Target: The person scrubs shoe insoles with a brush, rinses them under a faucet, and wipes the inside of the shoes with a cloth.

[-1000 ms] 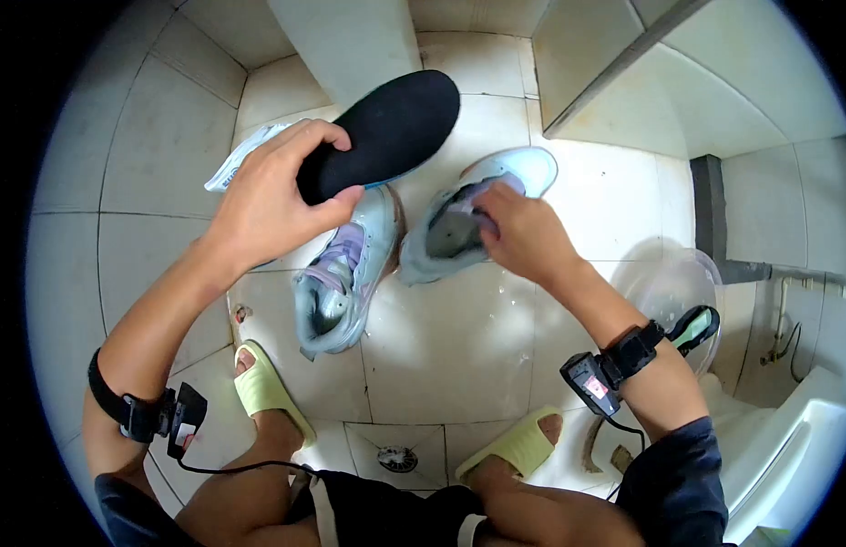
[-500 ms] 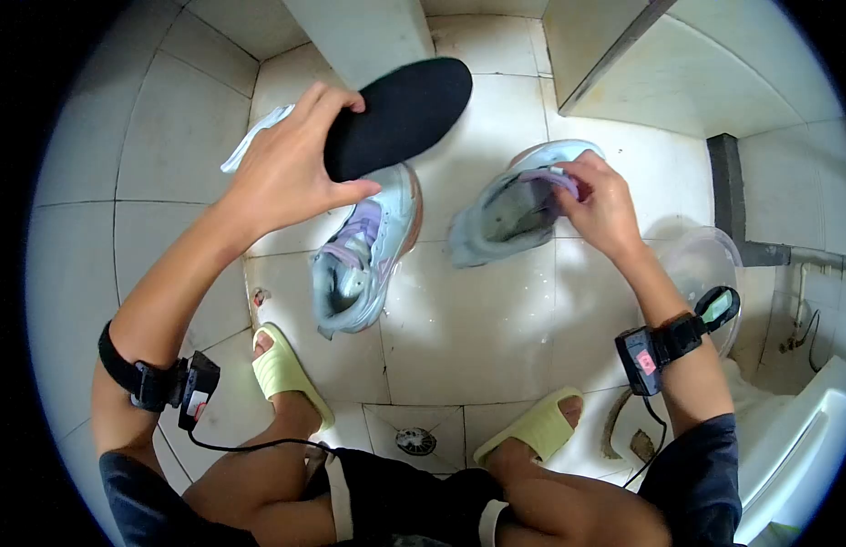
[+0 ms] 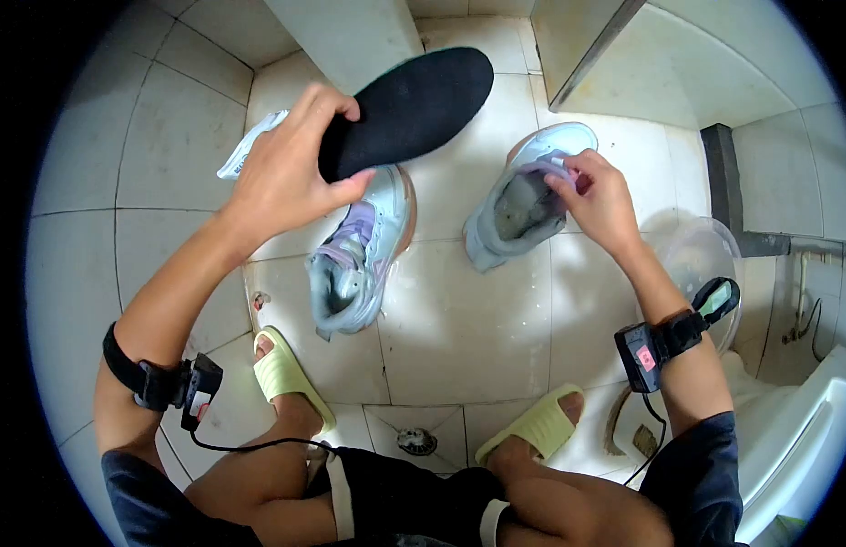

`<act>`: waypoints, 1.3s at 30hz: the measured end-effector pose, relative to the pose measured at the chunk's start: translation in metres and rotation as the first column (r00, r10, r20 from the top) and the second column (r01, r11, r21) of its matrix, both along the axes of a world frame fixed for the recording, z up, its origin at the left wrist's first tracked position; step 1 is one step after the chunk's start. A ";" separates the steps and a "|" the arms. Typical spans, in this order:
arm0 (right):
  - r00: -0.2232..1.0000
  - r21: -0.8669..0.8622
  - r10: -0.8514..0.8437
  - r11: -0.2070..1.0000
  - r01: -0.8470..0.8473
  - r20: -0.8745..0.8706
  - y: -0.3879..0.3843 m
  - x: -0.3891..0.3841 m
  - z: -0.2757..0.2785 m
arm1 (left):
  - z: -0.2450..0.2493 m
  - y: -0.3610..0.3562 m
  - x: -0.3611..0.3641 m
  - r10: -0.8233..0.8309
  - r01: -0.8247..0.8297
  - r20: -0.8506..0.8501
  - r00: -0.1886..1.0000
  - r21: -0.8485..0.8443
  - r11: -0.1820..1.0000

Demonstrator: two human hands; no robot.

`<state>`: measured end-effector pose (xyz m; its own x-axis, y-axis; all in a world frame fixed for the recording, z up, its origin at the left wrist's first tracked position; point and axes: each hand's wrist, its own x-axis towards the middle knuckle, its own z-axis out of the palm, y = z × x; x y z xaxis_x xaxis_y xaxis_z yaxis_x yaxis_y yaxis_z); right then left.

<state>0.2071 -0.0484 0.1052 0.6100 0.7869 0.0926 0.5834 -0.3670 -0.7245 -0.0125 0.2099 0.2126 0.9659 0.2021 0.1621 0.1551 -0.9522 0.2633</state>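
Black and flat, an insole (image 3: 409, 109) is gripped along its heel end by my left hand (image 3: 282, 169), thumb below and fingers above. Under that hand a light blue sneaker (image 3: 350, 273) with purple laces stands on the floor, partly covered by the hand and insole. My right hand (image 3: 605, 196) pinches the purple tongue of the other light blue sneaker (image 3: 518, 214). That shoe's opening faces me, showing a grey interior.
Wet pale tiles (image 3: 468, 319) make up the floor. A clear plastic basin (image 3: 705, 264) stands at the right, beside a white fixture (image 3: 805, 456). A white packet (image 3: 250, 146) lies behind my left hand. Near my slippered feet is a floor drain (image 3: 416, 441).
The insole has shifted slightly right and up in my left hand. The right-hand sneaker has turned more upright, its toe farther away, while my right hand keeps its tongue.
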 end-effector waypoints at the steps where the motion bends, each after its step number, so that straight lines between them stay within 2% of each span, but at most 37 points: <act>1: 0.999 0.024 -0.040 0.999 0.041 -0.012 -0.001 0.003 -0.005 | 0.000 0.000 0.000 0.011 -0.011 0.037 0.999 -0.017 1.000; 2: 0.999 0.024 -0.038 0.999 0.039 -0.014 -0.001 0.006 -0.008 | 0.000 0.001 0.000 0.013 -0.012 0.035 0.999 -0.017 1.000; 4: 0.932 -0.002 -0.225 0.972 0.234 -0.284 -0.002 0.014 -0.014 | 0.000 0.000 0.002 0.113 -0.105 0.050 0.992 -0.144 0.984; 6: 0.931 0.012 -0.230 0.970 0.243 -0.283 -0.006 0.026 -0.022 | -0.002 -0.001 0.004 0.120 -0.105 0.084 0.989 -0.165 0.981; 8: 0.894 0.015 -0.251 0.961 0.276 -0.372 -0.006 0.029 -0.020 | -0.003 0.000 0.004 0.119 -0.106 0.049 0.992 -0.212 0.971; 10: 0.905 0.026 -0.254 0.960 0.279 -0.342 -0.005 0.027 -0.020 | -0.003 -0.002 0.004 0.113 -0.101 0.053 0.992 -0.194 0.976; 17: 0.878 0.008 -0.248 0.961 0.275 -0.410 -0.004 0.024 -0.019 | -0.002 -0.004 0.003 0.104 -0.096 0.051 0.993 -0.148 0.984; 21: 0.876 0.005 -0.251 0.961 0.278 -0.412 -0.007 0.025 -0.017 | -0.004 -0.006 0.005 0.124 -0.115 0.028 0.992 -0.219 0.969; 27: 0.875 -0.032 -0.285 0.954 0.297 -0.392 -0.007 0.024 -0.017 | -0.003 -0.008 0.007 0.081 -0.074 0.025 0.996 -0.203 0.976; 39: 0.880 -0.036 -0.285 0.955 0.294 -0.380 -0.009 0.023 -0.020 | -0.005 -0.014 0.016 0.017 0.002 0.120 0.993 -0.154 0.988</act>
